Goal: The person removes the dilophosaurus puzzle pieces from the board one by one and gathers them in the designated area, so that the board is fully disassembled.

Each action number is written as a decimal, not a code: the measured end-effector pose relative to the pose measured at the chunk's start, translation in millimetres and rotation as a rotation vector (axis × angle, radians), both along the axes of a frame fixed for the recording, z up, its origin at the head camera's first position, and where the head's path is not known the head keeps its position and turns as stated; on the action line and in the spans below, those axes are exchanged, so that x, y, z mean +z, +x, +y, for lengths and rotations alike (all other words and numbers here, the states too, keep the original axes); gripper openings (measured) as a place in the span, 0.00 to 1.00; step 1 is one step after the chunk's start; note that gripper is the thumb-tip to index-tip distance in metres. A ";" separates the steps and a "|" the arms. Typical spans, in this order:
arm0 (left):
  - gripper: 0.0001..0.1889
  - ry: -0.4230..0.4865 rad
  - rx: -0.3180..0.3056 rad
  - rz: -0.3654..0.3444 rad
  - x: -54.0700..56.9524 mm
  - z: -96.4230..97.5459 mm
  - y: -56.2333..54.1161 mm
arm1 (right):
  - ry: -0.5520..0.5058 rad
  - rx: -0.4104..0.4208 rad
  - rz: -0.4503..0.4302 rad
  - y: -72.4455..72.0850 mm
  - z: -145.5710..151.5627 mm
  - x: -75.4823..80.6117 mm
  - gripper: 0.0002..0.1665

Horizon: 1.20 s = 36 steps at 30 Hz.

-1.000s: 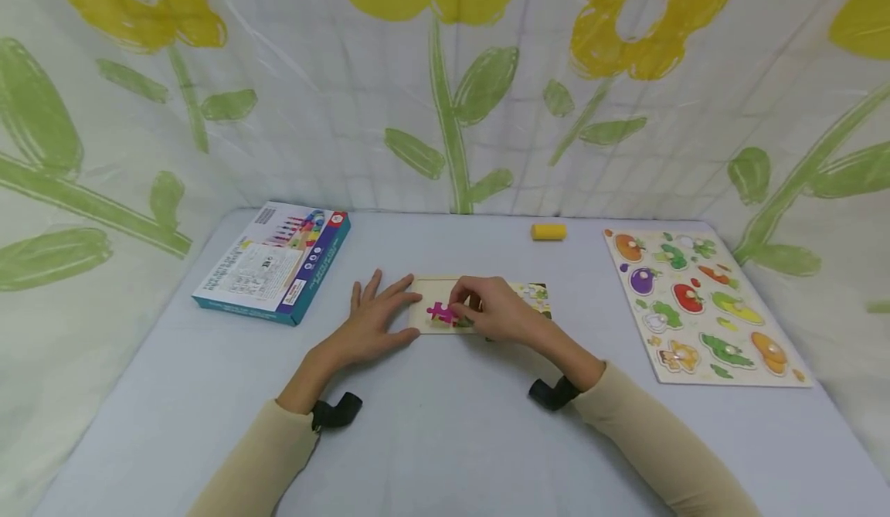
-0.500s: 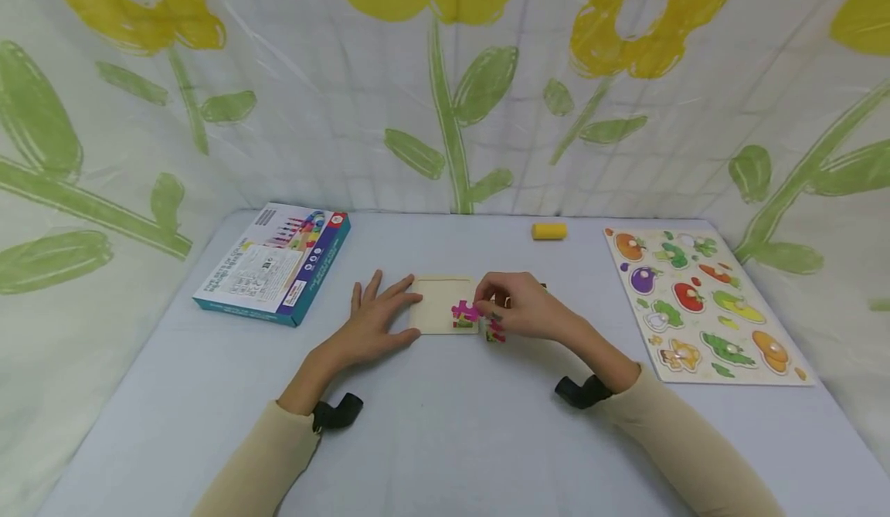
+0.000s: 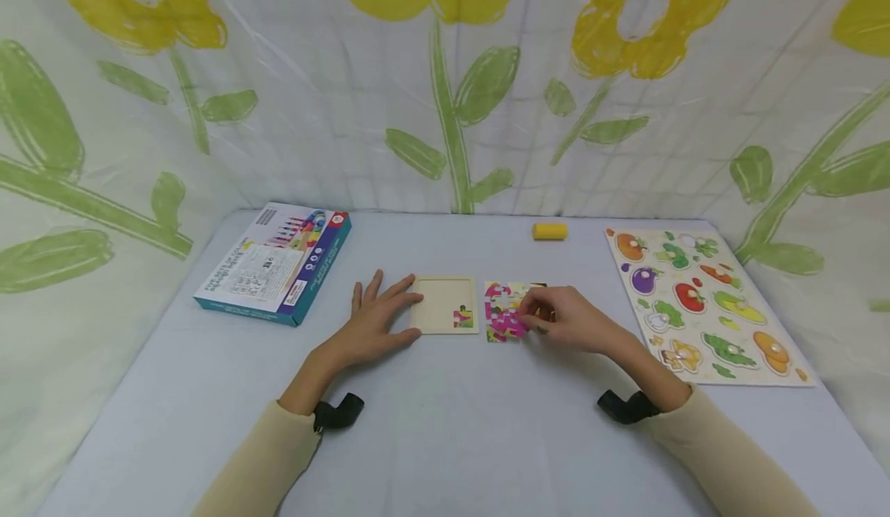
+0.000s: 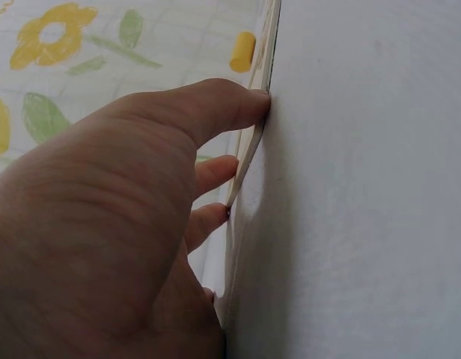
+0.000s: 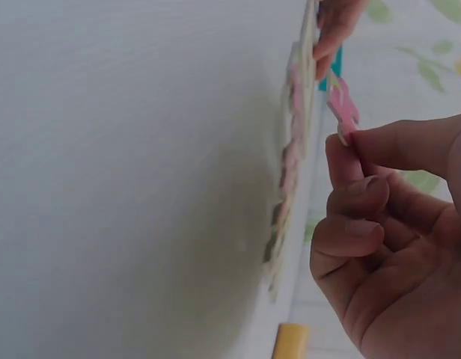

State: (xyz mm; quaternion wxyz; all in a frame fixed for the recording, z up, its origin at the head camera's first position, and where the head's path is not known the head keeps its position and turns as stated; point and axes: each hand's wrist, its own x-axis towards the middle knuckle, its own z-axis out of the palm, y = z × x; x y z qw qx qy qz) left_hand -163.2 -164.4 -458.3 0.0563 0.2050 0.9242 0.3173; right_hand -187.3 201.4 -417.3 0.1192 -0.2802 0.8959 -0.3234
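My right hand [image 3: 566,318] pinches a pink jigsaw piece [image 5: 341,101] between thumb and index finger, the other fingers curled. In the head view it is over several joined jigsaw pieces [image 3: 495,312], pink, white and green, lying right of a shallow wooden puzzle tray [image 3: 434,301]. Partly under the hand, the right side of that group is hidden. One multicoloured jigsaw piece [image 3: 463,319] sits in the tray's lower right corner. My left hand [image 3: 371,325] lies at the tray's left side, fingers spread, thumb and fingertips touching its edge.
A yellow cylinder [image 3: 549,231] lies near the back edge. On the right is a vegetable peg puzzle board [image 3: 709,308]; at the back left lies a flat white and teal box [image 3: 274,262]. A flower-print cloth [image 3: 313,115] hangs behind the table.
My right hand has moved right, from over the tray to over the joined pieces, carrying the pink jigsaw piece. More of the tray and of those pieces now shows. My left hand stays put.
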 end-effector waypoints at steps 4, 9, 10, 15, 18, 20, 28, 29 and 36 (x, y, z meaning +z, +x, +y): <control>0.31 -0.004 -0.005 -0.001 1.2 0.8 -0.3 | 0.025 -0.001 -0.027 2.7 10.9 -6.0 0.05; 0.31 -0.009 -0.002 0.005 3.9 0.9 -1.7 | 0.035 -0.002 -0.031 3.4 15.2 -9.3 0.04; 0.31 -0.012 0.000 0.006 4.1 0.7 -1.9 | 0.036 -0.002 -0.029 3.2 15.1 -9.7 0.05; 0.31 -0.019 0.000 0.007 3.5 -0.7 -2.2 | 0.056 -0.007 -0.014 1.9 12.6 -10.7 0.05; 0.31 -0.018 0.002 0.007 3.5 -1.0 -1.8 | 0.064 -0.008 -0.004 1.0 10.9 -10.9 0.05; 0.31 -0.018 0.006 0.007 3.4 -1.2 -1.3 | 0.067 -0.007 0.000 0.3 9.8 -11.2 0.05; 0.31 -0.013 0.009 -0.003 1.3 -0.5 0.0 | 0.067 0.000 0.037 0.8 9.4 -13.9 0.03; 0.31 -0.014 0.009 -0.004 1.4 -0.3 0.0 | 0.065 0.000 0.038 1.5 9.8 -14.1 0.02; 0.31 -0.015 0.007 -0.001 1.6 0.9 -0.1 | 0.085 -0.014 0.046 7.7 11.8 -12.4 0.13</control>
